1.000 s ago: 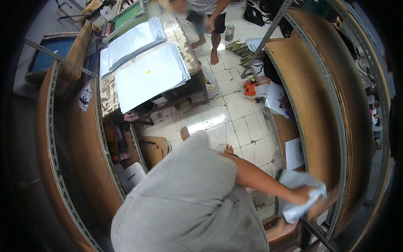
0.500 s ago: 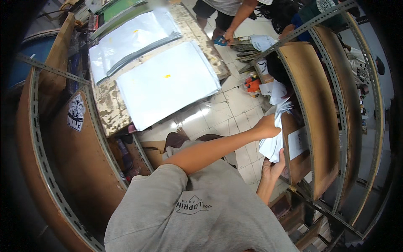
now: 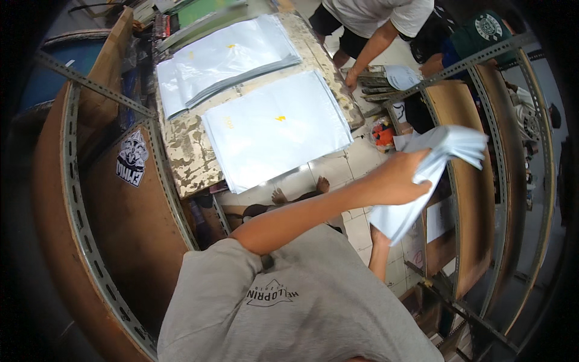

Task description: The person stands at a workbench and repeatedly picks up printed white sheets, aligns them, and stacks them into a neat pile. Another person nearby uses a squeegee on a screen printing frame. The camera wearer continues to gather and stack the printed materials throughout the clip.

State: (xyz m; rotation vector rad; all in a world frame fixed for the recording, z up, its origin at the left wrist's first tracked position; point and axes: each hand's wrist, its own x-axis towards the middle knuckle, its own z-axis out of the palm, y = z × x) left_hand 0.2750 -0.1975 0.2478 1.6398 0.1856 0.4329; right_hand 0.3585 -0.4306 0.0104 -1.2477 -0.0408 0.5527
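Note:
A bundle of thin white plastic bags (image 3: 395, 222) slants in front of me at the right, its upper end bent over and blurred. My left hand (image 3: 405, 181) reaches across my body and is closed round the bundle's middle, thumb on the near face. Low on the same bundle is my right hand (image 3: 380, 236); the bags cover most of its fingers, and it seems to hold the lower end. Ahead on the left, a flat stack of white plastic bags (image 3: 283, 139) with a small yellow bolt mark lies on the worn table (image 3: 196, 154). Another white stack (image 3: 235, 63) lies behind it.
A slotted-metal rack (image 3: 461, 181) with wooden panels stands close on the right; another metal frame (image 3: 78, 199) stands at the left. Beyond the table, a person in a white shirt (image 3: 386, 12) bends down. An orange item in clear plastic (image 3: 381, 134) lies near the rack.
The bundle has swung up and nearer, its upper end flopping over to the right. My left hand has risen with it; the right hand is now mostly covered. The view has shifted.

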